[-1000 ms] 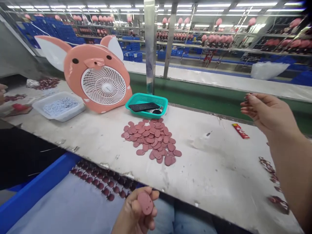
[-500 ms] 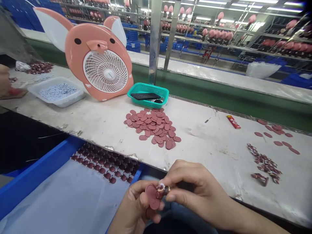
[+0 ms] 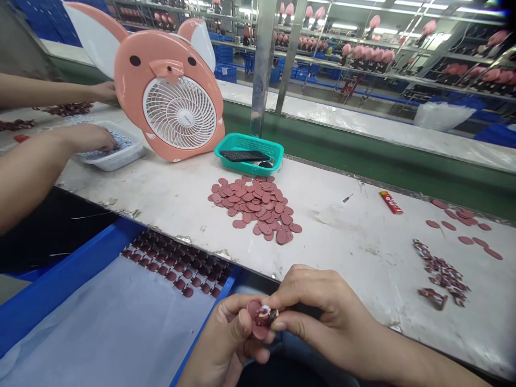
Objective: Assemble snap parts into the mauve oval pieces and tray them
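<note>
Near the table's front edge, my left hand [image 3: 231, 336] pinches a reddish-brown oval disc [image 3: 255, 309] between thumb and fingers. From the right, my right hand [image 3: 318, 312] grips a small dark figurine [image 3: 266, 316] with white and tan details, pressed against the disc. The two hands nearly meet around these parts. Beyond them a pile of reddish oval discs [image 3: 258, 207] lies on the white table. More small figurines [image 3: 441, 271] are heaped at the right, below some scattered discs [image 3: 463, 217].
A pink fan [image 3: 169, 102] stands at the back left beside a green basket [image 3: 250, 148] holding a black object. A blue crate [image 3: 100, 301] with rows of parts sits below the table edge. Another person's hand [image 3: 91, 138] is in a white tray [image 3: 124, 156].
Another person's arms have come in at the left, one hand into the white tray. The disc in my left hand has turned slightly. The whole view has shifted a little.
</note>
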{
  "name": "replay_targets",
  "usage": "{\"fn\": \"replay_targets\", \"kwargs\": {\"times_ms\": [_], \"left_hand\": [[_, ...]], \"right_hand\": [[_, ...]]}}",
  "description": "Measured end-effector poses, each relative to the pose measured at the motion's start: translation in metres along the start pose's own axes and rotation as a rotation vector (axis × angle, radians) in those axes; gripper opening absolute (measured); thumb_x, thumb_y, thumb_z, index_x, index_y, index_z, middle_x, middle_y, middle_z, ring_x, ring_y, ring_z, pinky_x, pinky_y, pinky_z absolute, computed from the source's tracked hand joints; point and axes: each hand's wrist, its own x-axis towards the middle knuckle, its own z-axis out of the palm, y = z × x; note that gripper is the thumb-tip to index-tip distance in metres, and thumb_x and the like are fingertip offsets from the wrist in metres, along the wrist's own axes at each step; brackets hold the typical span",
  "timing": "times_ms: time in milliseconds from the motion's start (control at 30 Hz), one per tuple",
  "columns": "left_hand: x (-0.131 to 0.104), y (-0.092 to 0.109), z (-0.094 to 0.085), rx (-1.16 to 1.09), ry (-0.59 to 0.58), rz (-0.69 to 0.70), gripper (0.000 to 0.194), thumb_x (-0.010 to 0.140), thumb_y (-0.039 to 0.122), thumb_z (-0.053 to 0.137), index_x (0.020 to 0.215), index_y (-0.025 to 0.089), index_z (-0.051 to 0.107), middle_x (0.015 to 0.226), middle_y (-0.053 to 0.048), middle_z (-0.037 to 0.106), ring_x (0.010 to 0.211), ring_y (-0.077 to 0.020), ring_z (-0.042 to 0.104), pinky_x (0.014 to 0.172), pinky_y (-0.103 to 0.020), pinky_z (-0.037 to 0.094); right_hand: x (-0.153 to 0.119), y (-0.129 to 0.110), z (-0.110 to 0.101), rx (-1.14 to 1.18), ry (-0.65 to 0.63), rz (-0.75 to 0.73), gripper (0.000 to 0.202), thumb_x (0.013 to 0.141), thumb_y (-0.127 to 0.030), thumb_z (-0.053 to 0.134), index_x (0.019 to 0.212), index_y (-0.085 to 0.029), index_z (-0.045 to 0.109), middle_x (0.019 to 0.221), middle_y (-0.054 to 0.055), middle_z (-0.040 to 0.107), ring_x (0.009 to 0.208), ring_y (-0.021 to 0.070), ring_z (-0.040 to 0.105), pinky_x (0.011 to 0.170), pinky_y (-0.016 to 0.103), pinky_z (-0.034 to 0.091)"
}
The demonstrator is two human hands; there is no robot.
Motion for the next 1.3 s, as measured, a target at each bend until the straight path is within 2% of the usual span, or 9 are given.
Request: {"fn": "replay_targets", "kwargs": {"times_ms": [133,267,567,733,1000,1300], "left_hand": [[-0.001,0.000,0.001,-0.014,0.008,-0.001,0.046,0.045,0.053,0.095,0.070,0.017,0.081,0.057,0.000,0.069,0.052,-0.0092,0.062,0.045,-0.016,0.050],[-0.002,0.000,0.002,-0.026,0.002,-0.010,0.044,0.046,0.052,0.095,0.070,0.017,0.081,0.055,0.002,0.068,0.052,-0.0092,0.063,0.045,-0.015,0.050],[0.000,0.001,0.003,-0.006,0.006,-0.026,0.046,0.047,0.053,0.094,0.073,0.017,0.082,0.056,0.002,0.068,0.052,-0.0087,0.063,0.045,-0.015,0.050],[0.000,-0.001,0.003,-0.018,0.027,-0.034,0.043,0.047,0.050,0.095,0.072,0.017,0.082,0.054,0.003,0.067,0.051,-0.0079,0.062,0.046,-0.015,0.049],[-0.004,-0.001,0.003,-0.012,-0.028,-0.016,0.037,0.048,0.046,0.097,0.070,0.020,0.082,0.055,0.000,0.072,0.050,-0.0086,0.061,0.048,-0.017,0.048],[-0.005,0.001,0.005,-0.037,-0.053,-0.021,0.036,0.049,0.045,0.096,0.070,0.020,0.082,0.057,0.000,0.074,0.051,-0.0083,0.061,0.052,-0.018,0.047]], "right_hand": [[0.000,0.003,0.000,0.027,0.005,-0.056,0.014,0.090,-0.009,0.071,0.101,-0.016,0.075,0.082,0.002,0.077,0.076,0.0106,0.066,0.074,0.020,0.050],[0.001,0.005,0.000,0.023,-0.013,-0.080,0.016,0.090,-0.009,0.070,0.104,-0.015,0.075,0.085,0.003,0.078,0.078,0.0109,0.065,0.075,0.019,0.051],[0.000,0.004,-0.004,-0.024,-0.041,-0.133,0.022,0.092,-0.007,0.068,0.110,-0.020,0.073,0.086,0.002,0.078,0.077,0.0122,0.065,0.075,0.023,0.051],[0.004,0.002,-0.005,-0.063,-0.066,-0.181,0.020,0.093,-0.006,0.066,0.108,-0.018,0.071,0.087,0.004,0.077,0.078,0.0129,0.067,0.076,0.025,0.052],[-0.003,-0.004,-0.004,-0.100,-0.052,-0.270,0.016,0.092,-0.006,0.068,0.107,-0.012,0.069,0.085,0.005,0.075,0.078,0.0109,0.068,0.077,0.022,0.053],[-0.006,0.000,-0.003,-0.095,-0.047,-0.263,0.019,0.091,-0.005,0.067,0.109,-0.014,0.068,0.084,0.004,0.075,0.075,0.0110,0.067,0.075,0.023,0.053]]}}
